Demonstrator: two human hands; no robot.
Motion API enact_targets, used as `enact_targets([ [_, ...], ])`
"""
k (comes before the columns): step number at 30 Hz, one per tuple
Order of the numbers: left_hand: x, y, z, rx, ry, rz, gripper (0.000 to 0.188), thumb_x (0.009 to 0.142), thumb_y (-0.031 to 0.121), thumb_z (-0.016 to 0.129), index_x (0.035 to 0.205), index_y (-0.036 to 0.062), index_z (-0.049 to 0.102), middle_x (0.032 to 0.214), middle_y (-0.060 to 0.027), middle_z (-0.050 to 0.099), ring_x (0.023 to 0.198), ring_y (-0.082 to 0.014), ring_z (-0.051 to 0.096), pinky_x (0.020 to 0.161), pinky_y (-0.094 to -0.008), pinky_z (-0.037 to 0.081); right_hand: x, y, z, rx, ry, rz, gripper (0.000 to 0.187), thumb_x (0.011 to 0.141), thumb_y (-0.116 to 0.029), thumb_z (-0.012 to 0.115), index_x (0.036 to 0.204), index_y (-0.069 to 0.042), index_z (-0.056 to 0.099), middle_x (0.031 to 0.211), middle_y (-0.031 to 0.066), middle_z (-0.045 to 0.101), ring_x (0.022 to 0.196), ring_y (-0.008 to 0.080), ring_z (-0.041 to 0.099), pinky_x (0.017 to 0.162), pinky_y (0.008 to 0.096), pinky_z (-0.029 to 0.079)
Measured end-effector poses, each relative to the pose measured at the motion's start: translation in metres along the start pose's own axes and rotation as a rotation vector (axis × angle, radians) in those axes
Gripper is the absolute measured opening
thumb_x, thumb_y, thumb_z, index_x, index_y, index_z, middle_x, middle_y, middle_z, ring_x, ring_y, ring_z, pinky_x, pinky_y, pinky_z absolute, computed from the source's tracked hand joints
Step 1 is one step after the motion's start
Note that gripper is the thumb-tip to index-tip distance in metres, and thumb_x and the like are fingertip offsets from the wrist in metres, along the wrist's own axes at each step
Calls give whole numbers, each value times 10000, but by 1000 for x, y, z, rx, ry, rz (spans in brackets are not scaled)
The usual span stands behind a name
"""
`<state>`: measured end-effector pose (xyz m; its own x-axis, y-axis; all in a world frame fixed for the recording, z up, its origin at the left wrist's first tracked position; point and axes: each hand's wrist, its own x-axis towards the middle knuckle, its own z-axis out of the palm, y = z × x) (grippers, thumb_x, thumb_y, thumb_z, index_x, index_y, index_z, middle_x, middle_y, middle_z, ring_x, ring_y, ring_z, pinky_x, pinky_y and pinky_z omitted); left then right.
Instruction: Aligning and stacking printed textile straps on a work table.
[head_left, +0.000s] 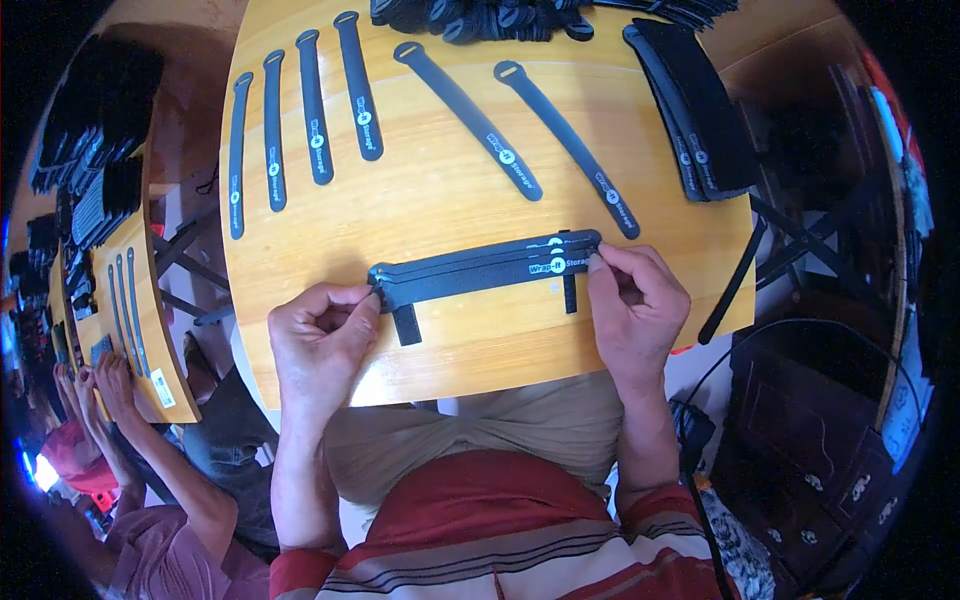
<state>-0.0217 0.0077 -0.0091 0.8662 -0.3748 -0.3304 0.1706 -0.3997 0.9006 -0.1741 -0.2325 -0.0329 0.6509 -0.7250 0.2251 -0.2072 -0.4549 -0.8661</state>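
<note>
A small stack of black hook-and-loop straps [470, 274] with white print lies crosswise near the table's front edge, its layers slightly fanned. My left hand [325, 335] pinches the stack's left end between thumb and fingers. At the other end, my right hand [637, 305] has thumb and forefinger closed on the strap tips. Two short black strips stick out from under the stack: a left strip [407, 326] and a right strip [570, 294]. Beyond it, several single straps [316, 110] with slotted ends lie spaced out, and two more straps [568, 150] lie slanted.
A pile of black straps [480, 20] sits at the table's far edge. Stacked longer straps [705, 110] lie at the far right of the wooden table [300, 270]. To the left, a co-worker's hands [112, 385] work at another table [165, 360] holding straps.
</note>
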Motion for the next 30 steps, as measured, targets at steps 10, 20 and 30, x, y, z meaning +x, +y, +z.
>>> enact_targets([
  [10, -1, 2, 3, -1, 25, -17, 35, 918, -17, 740, 925, -50, 747, 728, 0, 685, 623, -17, 571, 558, -185, 436, -1, -1, 2, -23, 14, 23, 82, 864, 55, 726, 944, 41, 712, 830, 119, 689, 671, 152, 661, 605, 275, 517],
  [20, -1, 5, 2, 23, 2, -22, 38, 914, -17, 737, 928, -51, 744, 737, -6, 693, 631, -25, 592, 561, -191, 456, 0, -2, 2, -21, 25, 22, 74, 866, 58, 726, 937, 41, 718, 812, 117, 678, 670, 153, 653, 605, 276, 510],
  [30, 0, 0, 2, 9, -3, -3, 34, 913, -26, 728, 935, -49, 739, 744, -8, 695, 640, -25, 599, 570, -189, 458, -1, 0, 3, -47, 22, -8, 106, 859, 55, 728, 960, 24, 715, 794, 114, 661, 648, 154, 644, 589, 280, 505],
])
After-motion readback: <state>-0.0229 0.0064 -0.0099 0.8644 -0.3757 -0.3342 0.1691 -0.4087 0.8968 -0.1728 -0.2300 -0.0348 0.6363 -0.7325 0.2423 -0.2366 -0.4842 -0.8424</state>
